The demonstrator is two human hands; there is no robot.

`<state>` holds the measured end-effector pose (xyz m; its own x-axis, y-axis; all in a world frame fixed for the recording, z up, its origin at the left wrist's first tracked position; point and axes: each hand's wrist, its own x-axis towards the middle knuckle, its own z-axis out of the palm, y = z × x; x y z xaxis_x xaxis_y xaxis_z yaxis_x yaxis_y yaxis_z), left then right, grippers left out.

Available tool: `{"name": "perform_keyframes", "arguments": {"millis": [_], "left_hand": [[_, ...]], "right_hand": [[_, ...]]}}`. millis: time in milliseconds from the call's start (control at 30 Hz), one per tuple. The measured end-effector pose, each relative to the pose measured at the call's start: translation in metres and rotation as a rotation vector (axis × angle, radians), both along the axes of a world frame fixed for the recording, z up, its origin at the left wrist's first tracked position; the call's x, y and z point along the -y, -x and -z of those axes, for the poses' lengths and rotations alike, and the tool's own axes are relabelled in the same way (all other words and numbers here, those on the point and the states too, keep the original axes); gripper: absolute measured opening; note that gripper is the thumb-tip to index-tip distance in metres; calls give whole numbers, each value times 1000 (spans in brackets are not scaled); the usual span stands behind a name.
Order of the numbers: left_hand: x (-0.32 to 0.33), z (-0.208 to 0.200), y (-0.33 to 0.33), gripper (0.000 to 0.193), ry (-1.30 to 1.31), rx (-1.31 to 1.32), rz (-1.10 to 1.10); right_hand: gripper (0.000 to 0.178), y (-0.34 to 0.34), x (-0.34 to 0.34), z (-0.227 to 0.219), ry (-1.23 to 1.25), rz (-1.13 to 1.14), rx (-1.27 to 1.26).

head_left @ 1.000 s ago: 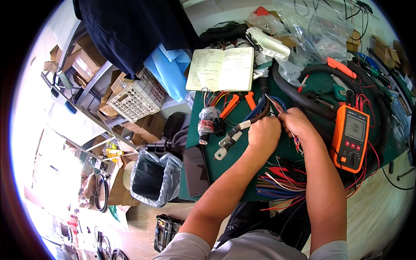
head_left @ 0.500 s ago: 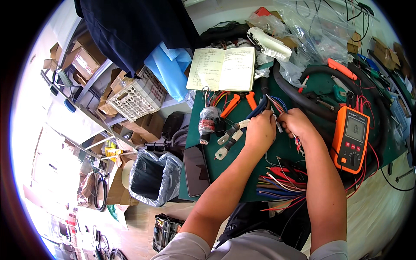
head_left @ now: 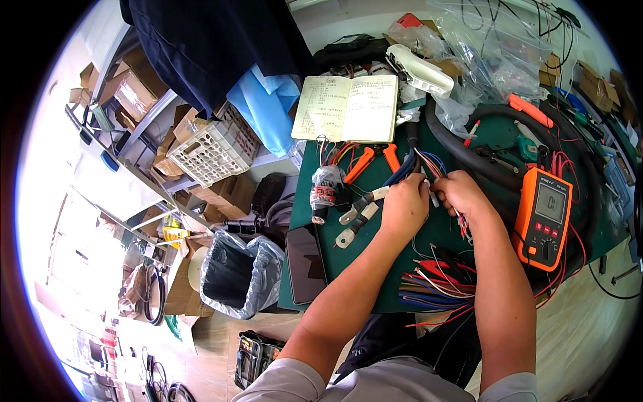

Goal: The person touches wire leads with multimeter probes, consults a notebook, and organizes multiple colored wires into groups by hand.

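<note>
A thick black cable point(head_left: 412, 131) comes toward me over the green table and fans out into several coloured wires point(head_left: 432, 161). My right hand point(head_left: 461, 191) is closed round a bunch of these thin wires, and their loose ends point(head_left: 463, 224) stick out below the fist. Close beside it, my left hand point(head_left: 406, 203) is pinched shut on wires of the same cable; its fingertips are partly hidden. A small white piece shows between the two hands. Left of my left hand lie two heavy leads with metal ring lugs point(head_left: 345, 238). Orange-handled pliers point(head_left: 360, 165) lie behind them.
An orange multimeter point(head_left: 544, 218) with red leads stands at right. An open notebook point(head_left: 347, 108) lies at the back. Nearer are a wrapped connector point(head_left: 324, 191), a dark phone point(head_left: 306, 263) and a wire bundle point(head_left: 435, 292). A lined bin point(head_left: 264, 278) stands left of the table.
The view has shifted very slightly, and the phone's surface looks different in the light. Both hands keep their hold on the wires in nearly the same place.
</note>
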<state>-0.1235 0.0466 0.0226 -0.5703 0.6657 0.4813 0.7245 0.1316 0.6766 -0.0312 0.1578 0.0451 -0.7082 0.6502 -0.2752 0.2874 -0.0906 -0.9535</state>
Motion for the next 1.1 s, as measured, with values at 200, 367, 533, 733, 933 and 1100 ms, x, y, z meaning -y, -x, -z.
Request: {"name": "perform_keyframes", "arguments": {"millis": [200,367,533,733,933,1100], "left_hand": [[0,-1,2,19,-12,20,6],[-3,3,4,19,-25,-8,3],[-1,4,11,20,-64,115,131],[-4,4,13,24,9,336,150],[-4,-4,8,31,-4,715,256],[2,-22,2,26,105,928,386]], "right_hand": [[22,1,-5,2,-13,-21,3],[22,3,-17,14,40,-59,-41],[18,-5,-11,2,261,-86,-109],[21,-5,-8,3,306,-91,-139],[25,-4,-3,2,323,-66,-173],[24,-2,-5,4,274,-64,-118]]}}
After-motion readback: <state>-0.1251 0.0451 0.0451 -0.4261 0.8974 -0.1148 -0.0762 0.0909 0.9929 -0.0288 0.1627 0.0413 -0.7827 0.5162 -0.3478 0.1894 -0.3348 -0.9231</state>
